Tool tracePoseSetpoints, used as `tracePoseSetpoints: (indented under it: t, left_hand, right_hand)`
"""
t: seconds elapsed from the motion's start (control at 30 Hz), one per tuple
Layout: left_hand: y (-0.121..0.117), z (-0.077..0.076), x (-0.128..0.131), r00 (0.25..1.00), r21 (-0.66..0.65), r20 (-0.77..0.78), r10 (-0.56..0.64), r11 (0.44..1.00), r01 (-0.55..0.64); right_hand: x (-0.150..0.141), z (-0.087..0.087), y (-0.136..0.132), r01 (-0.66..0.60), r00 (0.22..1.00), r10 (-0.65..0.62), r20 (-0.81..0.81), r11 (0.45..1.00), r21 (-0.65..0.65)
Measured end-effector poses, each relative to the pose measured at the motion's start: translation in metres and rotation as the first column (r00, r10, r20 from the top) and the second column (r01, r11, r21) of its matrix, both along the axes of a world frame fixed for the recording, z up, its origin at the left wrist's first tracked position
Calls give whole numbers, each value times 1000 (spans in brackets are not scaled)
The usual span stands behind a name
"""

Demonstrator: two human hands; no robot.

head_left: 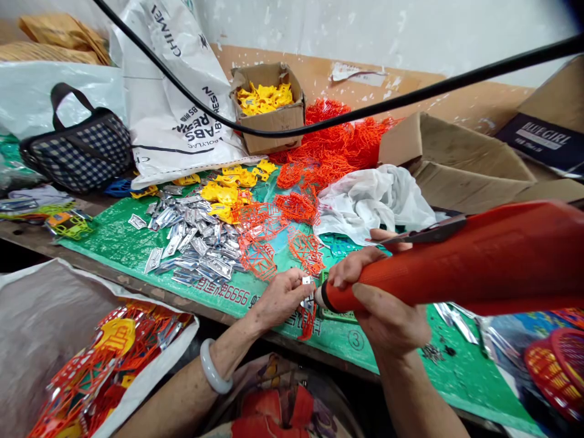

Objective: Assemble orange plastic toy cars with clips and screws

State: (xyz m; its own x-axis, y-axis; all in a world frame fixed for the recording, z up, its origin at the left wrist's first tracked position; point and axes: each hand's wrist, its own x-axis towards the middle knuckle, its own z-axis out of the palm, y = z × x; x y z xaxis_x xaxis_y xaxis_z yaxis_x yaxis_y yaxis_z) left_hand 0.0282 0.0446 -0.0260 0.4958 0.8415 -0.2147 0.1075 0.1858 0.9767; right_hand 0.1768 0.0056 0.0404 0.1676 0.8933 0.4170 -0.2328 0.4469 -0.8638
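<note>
My right hand (387, 313) is wrapped round a red power screwdriver (447, 261) with a dark lever along its top. The tool lies nearly level, its nose pointing left at a small silver plastic part (307, 292). That silver part sits against an orange-red plastic frame (308, 322), and my left hand (283, 297) pinches it between thumb and fingers. A pale bangle circles my left wrist. Just behind the nose, a green piece (337, 313) is partly covered by the tool and my right hand. Whether the bit touches a screw is too small to tell.
Silver parts (196, 243), yellow parts (228, 188) and orange-red frames (262, 228) lie heaped on the green sheet (114, 228). A carton (274, 131) holds yellow pieces. Finished-looking assemblies (109, 359) fill a bag at lower left. A black cable (292, 131) crosses above the table.
</note>
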Motion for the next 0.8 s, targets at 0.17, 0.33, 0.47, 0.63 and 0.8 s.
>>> tracePoseSetpoints:
  t: [0.17,0.33,0.47,0.63,0.8]
  left_hand:
    - [-1,2,2,1000,2,-6,4,1000,-4]
    - [-2,1,3,1000,10,-2,21,1000,-21]
    - [-2,2,4,999,0,15,32,999,-32]
    - [-5,4,6,995,-32,60,76,997,-74]
    - [-7,1,10,989,-83,102,105,992,-97]
  right_hand:
    - [2,-3,-1,7,998,-5,67,1000,-28]
    - [2,-3,2,-5,996,9,87,999,-43]
    - [0,-1,6,-3,994,8,110,999,-39]
    - [-4,-1,6,-8,994,10,111,1000,-24]
    - [-6,-7,2,-12,993,13,119,1000,-5]
